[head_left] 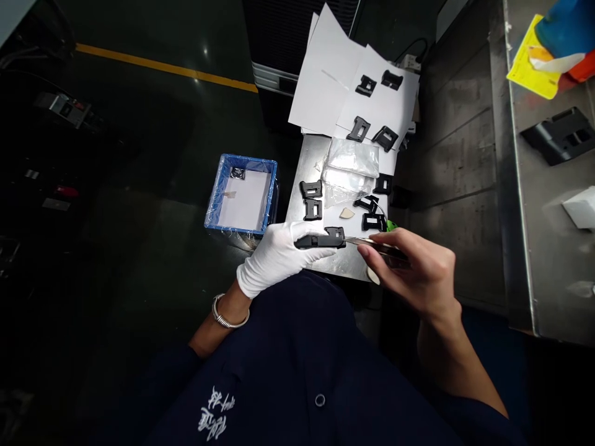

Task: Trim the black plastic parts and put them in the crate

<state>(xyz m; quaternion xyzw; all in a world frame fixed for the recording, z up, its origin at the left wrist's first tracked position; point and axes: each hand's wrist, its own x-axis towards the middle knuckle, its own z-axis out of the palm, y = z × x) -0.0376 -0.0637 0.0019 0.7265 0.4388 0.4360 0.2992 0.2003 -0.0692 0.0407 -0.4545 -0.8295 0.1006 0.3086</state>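
Observation:
My left hand (276, 253), in a white glove, is closed around a black plastic part (320, 241) above the front of the metal table (341, 265). Bare, my right hand (413, 263) pinches a thin metal knife-like tool (381, 247). The tool's tip meets the right end of the black part. Just beyond the left hand, two more black parts (313, 209) lie on bare metal. Several others (373, 222) are at the table's right side, near a small beige piece (346, 213).
Clear plastic bags (351, 167) lie mid-table. White paper sheets (323, 80) cover the far end, with several black parts on them. A plastic-lined blue bin (211, 204) stands at the left. At the right is a metal bench (548, 248) with a large black part (562, 135).

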